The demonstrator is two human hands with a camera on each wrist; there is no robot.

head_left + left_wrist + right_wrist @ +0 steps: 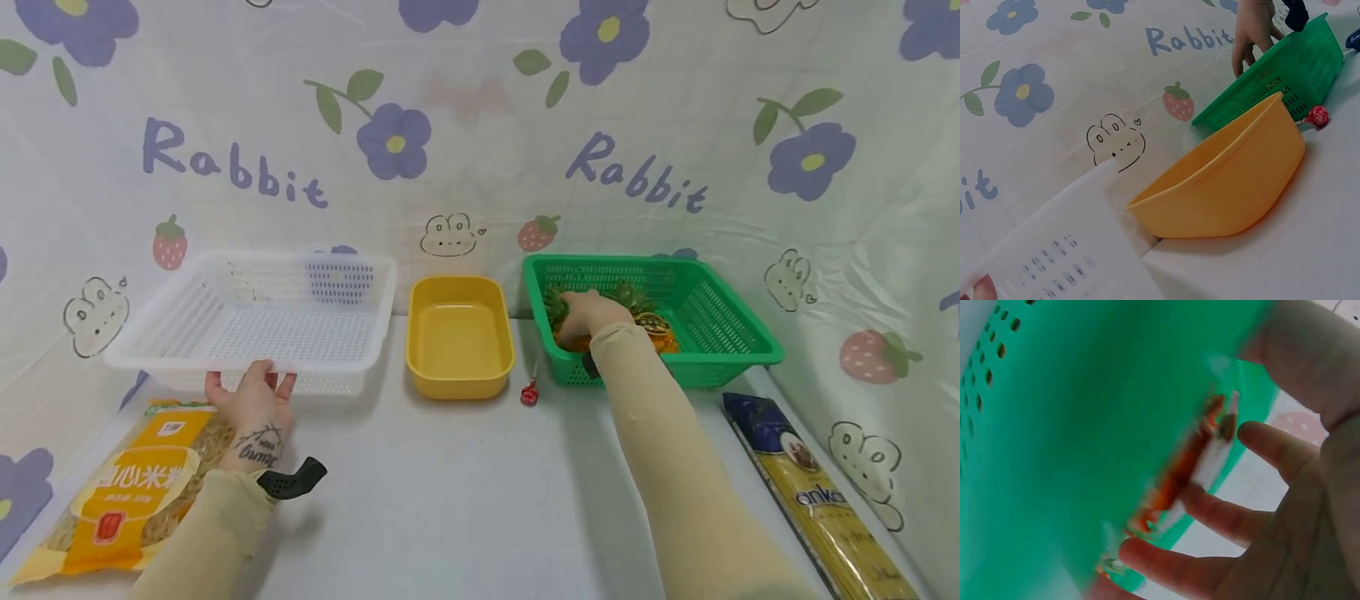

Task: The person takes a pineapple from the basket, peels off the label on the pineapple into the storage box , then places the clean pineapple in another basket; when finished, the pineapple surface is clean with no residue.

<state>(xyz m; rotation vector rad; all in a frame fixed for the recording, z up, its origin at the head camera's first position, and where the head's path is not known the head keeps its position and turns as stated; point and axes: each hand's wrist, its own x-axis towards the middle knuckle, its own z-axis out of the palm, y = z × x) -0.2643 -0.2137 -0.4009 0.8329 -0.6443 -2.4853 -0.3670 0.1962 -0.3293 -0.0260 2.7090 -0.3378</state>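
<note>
At the white basket (360, 367) on the left, my left hand (255, 408) holds the front rim, one finger over the edge and others below it. In the left wrist view only a bit of finger (985, 289) shows against its wall. My right hand (592, 317) reaches down into the green basket (727, 358). Inside lies an orange and green packet (660, 332) with a dark gold-edged label. In the right wrist view the fingers (1229, 515) are spread, fingertips right at the packet's edge. The basket wall hides part of the packet.
Between the baskets stands a yellow tub (461, 387). A red-wrapped lollipop (529, 392) lies beside it. A bag of rice noodles (142, 492) lies at the left, a pack of spaghetti (817, 500) at the right. A printed cloth (480, 167) hangs behind.
</note>
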